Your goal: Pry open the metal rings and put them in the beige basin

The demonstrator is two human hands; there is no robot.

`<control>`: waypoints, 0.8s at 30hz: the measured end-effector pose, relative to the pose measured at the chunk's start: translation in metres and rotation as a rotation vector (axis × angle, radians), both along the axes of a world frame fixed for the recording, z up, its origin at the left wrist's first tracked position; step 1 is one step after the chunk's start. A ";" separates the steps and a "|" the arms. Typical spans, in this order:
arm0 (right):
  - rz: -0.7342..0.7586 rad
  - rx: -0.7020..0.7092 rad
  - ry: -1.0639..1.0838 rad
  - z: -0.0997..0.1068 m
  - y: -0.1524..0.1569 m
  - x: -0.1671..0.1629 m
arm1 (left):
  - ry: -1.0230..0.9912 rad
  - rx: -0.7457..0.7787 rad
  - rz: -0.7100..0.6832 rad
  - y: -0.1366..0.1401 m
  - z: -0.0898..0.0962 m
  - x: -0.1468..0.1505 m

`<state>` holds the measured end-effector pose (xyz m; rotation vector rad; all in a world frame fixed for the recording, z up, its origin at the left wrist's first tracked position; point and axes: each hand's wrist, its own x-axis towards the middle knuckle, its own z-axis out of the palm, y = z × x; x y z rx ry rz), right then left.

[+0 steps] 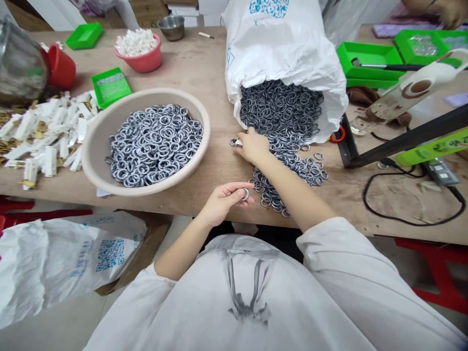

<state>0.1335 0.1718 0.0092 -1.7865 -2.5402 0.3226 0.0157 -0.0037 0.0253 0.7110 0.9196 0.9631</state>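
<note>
My left hand (224,201) is by the table's front edge, pinching one grey ring (245,194) between thumb and fingers. Just beyond it, my right hand (255,147) is closed over a small object (236,142) with a dark ring-like end and a pale part; its kind is unclear. Right of both hands, a loose pile of grey rings (292,168) spills from the mouth of a white woven bag (280,53) lying on its side. To the left, a wide beige basin (146,189) holds many similar, lighter-looking rings (157,146).
White plastic pieces (54,126) lie heaped at the left near a green tray (111,87) and a red bowl (141,61). A black metal bar (409,131) and a cable (365,195) occupy the right. Another person's hand (451,14) shows at the upper right.
</note>
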 end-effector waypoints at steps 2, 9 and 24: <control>0.038 -0.011 -0.066 -0.004 0.006 -0.008 | -0.026 -0.060 0.051 -0.001 -0.002 -0.003; 0.237 -0.016 -0.150 0.001 -0.034 0.021 | 0.409 0.059 0.170 0.025 -0.020 -0.020; -0.088 -0.088 0.493 0.005 -0.080 0.078 | 1.283 0.549 0.024 0.126 -0.043 -0.008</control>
